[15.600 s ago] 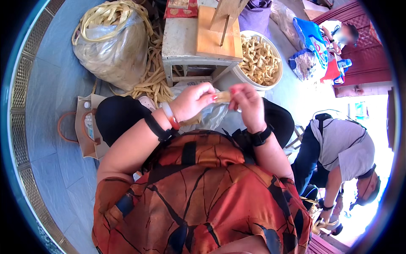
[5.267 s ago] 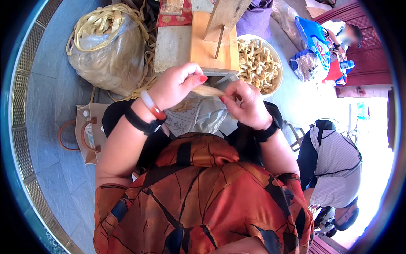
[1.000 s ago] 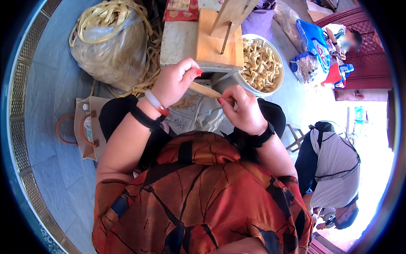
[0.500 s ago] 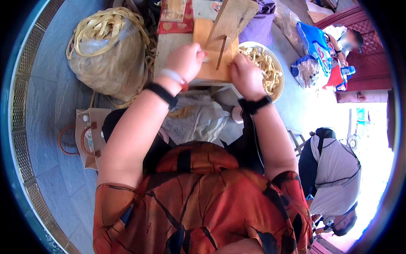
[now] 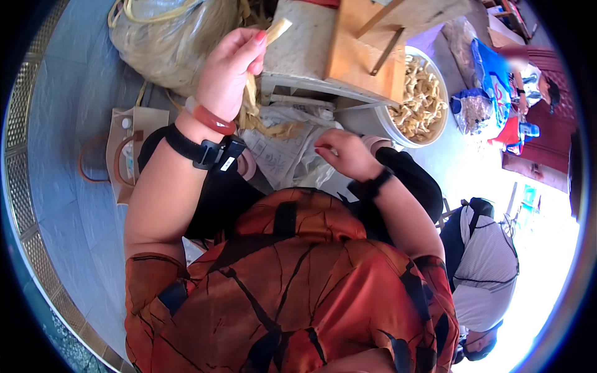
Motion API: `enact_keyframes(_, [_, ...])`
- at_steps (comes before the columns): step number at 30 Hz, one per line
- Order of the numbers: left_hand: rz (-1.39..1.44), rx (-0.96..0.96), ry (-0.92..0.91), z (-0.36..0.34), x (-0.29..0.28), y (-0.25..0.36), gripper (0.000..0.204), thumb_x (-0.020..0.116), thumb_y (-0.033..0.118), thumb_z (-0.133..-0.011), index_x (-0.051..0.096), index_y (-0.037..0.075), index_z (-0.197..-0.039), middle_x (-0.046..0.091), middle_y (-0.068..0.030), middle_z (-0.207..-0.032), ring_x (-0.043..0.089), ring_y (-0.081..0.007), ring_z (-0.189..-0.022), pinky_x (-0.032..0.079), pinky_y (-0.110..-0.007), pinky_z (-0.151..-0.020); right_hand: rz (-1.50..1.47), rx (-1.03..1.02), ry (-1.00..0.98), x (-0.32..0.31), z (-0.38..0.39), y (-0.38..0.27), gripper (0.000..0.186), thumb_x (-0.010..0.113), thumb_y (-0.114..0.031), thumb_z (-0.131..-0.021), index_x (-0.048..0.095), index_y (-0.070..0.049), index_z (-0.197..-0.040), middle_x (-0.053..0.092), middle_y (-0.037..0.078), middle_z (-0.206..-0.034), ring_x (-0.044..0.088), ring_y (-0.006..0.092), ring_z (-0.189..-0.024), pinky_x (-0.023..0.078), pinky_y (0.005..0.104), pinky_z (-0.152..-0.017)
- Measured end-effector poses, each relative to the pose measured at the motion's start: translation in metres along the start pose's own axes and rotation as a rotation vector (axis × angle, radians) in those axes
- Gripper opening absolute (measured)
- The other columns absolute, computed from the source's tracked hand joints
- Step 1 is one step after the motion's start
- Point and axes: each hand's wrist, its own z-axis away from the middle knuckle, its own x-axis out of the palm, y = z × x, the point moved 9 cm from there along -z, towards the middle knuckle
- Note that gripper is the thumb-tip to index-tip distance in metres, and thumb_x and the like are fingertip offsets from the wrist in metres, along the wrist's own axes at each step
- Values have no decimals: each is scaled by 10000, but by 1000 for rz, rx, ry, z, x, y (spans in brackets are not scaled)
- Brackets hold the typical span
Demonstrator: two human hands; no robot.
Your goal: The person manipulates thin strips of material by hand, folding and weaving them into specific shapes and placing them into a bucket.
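Observation:
My left hand point(image 5: 225, 73) is raised beside the bench, its fingers closed on a flat pale-yellow strip point(image 5: 278, 30). One end sticks out past the thumb; a length hangs down below the hand. My right hand point(image 5: 352, 155) hovers over my lap, fingers loosely curled and apart, with nothing visible in it. Ahead of it is a wooden board point(image 5: 348, 53) with a slanted plank and a thin rod point(image 5: 387, 53) standing on it. A white basin point(image 5: 387, 124) of knotted pale pieces point(image 5: 420, 99) stands right of the board.
At the far left is a big clear plastic sack point(image 5: 158, 46) of similar strips. A white plastic bag point(image 5: 277, 149) lies under the bench point(image 5: 295, 46). A beige handbag point(image 5: 144, 118) stands at left. Blue packages point(image 5: 491, 74) and two people are at right.
My left hand has moved left and up, away from the board, with the strip now plainly in it. My right hand has dropped from the board toward my lap. The view has shifted.

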Motion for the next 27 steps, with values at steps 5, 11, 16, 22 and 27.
enact_keyframes(5, [-50,4,119,0,-12,10,181,536,225,-986,551,49,-943,452,29,-745,374,-69,-672,329,-210,-635,212,40,-174,124,-17,99,220,564,-85,-812,629,-59,-1020,638,137,-985,613,345,-954,494,444,-830])
enact_keyframes(11, [19,-24,143,-4,-7,13,176,497,206,-1000,545,38,-975,444,26,-733,376,-75,-666,327,-231,-637,574,156,-676,196,-31,166,377,513,-114,-844,585,-100,-1214,541,151,-1301,568,327,-1114,471,456,-917])
enact_keyframes(16, [-6,-139,153,2,-8,10,229,478,239,-1001,504,17,-1051,446,20,-748,369,-65,-654,318,-228,-639,357,161,-341,212,-57,179,358,428,-109,-900,556,-61,-1230,563,186,-1263,568,329,-1120,457,452,-944])
enact_keyframes(22, [-96,-161,-44,-3,4,14,312,560,287,-957,494,-5,-1048,496,-21,-828,416,-82,-692,351,-229,-667,335,208,-397,239,-71,196,283,458,-122,-882,581,-58,-1128,591,188,-1159,598,337,-1017,484,442,-874])
enact_keyframes(27, [-182,-44,-389,3,44,20,329,749,153,-818,535,12,-1024,565,-70,-884,513,-129,-759,406,-247,-701,405,228,-528,214,-58,188,204,501,-125,-840,623,-52,-987,632,183,-1029,622,357,-925,503,439,-815])
